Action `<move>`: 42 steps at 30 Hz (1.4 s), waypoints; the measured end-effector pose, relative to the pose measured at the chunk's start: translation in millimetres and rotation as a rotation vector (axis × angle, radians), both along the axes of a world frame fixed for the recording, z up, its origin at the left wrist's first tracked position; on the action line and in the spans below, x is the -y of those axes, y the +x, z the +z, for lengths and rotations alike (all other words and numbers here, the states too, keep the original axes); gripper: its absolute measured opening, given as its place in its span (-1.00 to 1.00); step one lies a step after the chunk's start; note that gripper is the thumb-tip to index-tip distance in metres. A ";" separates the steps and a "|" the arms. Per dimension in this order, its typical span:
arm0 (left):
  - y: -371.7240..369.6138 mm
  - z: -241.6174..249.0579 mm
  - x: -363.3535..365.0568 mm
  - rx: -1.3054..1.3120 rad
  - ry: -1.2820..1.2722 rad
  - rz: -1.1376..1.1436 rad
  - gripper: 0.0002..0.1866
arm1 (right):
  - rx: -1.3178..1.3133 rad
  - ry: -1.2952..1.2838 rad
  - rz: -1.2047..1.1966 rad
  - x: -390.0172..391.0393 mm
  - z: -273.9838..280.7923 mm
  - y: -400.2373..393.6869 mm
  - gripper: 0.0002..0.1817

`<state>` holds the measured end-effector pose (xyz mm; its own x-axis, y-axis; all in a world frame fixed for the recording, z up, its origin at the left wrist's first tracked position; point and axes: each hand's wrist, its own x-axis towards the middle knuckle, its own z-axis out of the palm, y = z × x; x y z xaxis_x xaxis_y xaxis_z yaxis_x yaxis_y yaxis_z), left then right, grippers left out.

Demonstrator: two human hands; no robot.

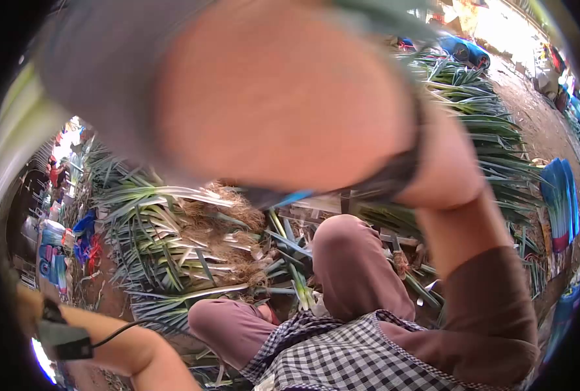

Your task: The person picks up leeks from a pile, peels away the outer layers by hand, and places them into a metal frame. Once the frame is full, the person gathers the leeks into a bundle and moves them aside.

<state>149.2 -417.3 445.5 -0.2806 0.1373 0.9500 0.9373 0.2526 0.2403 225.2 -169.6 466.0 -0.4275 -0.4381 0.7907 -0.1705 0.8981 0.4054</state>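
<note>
Very close to the camera, my right hand point(277, 98) is raised and badly blurred. It has a dark strap at the wrist, and its fingers cannot be made out. A smeared grey shape point(101, 78) adjoins it on the left. Pale green-white leek stalks point(26, 124) rise at the upper left edge, and blurred green leaves point(394, 16) show at the top, near my right hand; what holds them is hidden. My left hand point(28, 309) is at the lower left edge, mostly cut off, with a dark strapped device on its wrist. Its fingers are hidden.
Piled leeks point(172, 241) with roots lie ahead of my bent knees point(352, 260). Another leek heap point(492, 130) extends along the right. Blue-wrapped bundles point(559, 202) stand at far right, more bundles point(54, 254) at left. Bare ground point(531, 107) runs beyond the heap.
</note>
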 end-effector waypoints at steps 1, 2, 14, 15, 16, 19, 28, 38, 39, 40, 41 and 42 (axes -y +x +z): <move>-10.8 -5.2 -11.8 0.120 0.099 -0.107 -0.54 | -0.027 0.079 -0.113 -17.7 -6.0 8.4 -0.38; -23.6 -12.9 -24.3 0.233 0.222 -0.218 -0.53 | -0.037 0.149 -0.214 -35.1 -15.1 15.0 -0.38; -122.3 -342.1 -251.1 2.073 0.836 -1.057 -0.70 | 0.833 0.237 -0.967 -187.0 -243.5 39.8 -0.40; -136.8 -374.6 -259.6 2.186 0.870 -1.044 -0.71 | 0.895 0.206 -0.957 -192.0 -259.4 36.5 -0.40; -145.1 -390.2 -264.5 2.261 0.894 -0.976 -0.71 | 0.905 0.178 -0.947 -195.8 -273.0 32.4 -0.43; -165.4 -428.8 -272.1 2.390 0.887 -0.849 -0.71 | 0.903 0.140 -0.895 -210.1 -312.2 18.9 -0.51; -162.6 -437.8 -253.7 2.019 0.792 -1.053 -0.62 | 1.178 -0.254 -0.703 -215.4 -309.9 17.0 -0.64; -168.1 -451.9 -239.5 2.248 0.453 -0.809 -0.42 | 1.478 -0.315 -0.586 -214.5 -302.9 11.9 -0.56; -166.9 -439.9 -233.5 2.312 0.362 -0.728 -0.37 | 1.446 -0.292 -0.593 -209.0 -310.0 15.8 -0.57; -170.3 -438.5 -228.1 2.329 0.179 -0.584 -0.34 | 1.413 -0.269 -0.600 -205.1 -315.1 18.5 -0.58; -172.4 -437.0 -221.9 2.282 -0.003 -0.509 -0.35 | 1.405 -0.253 -0.610 -202.2 -317.2 19.3 -0.60; -174.5 -435.2 -214.7 2.223 -0.180 -0.436 -0.36 | 1.396 -0.236 -0.621 -198.9 -318.6 19.1 -0.61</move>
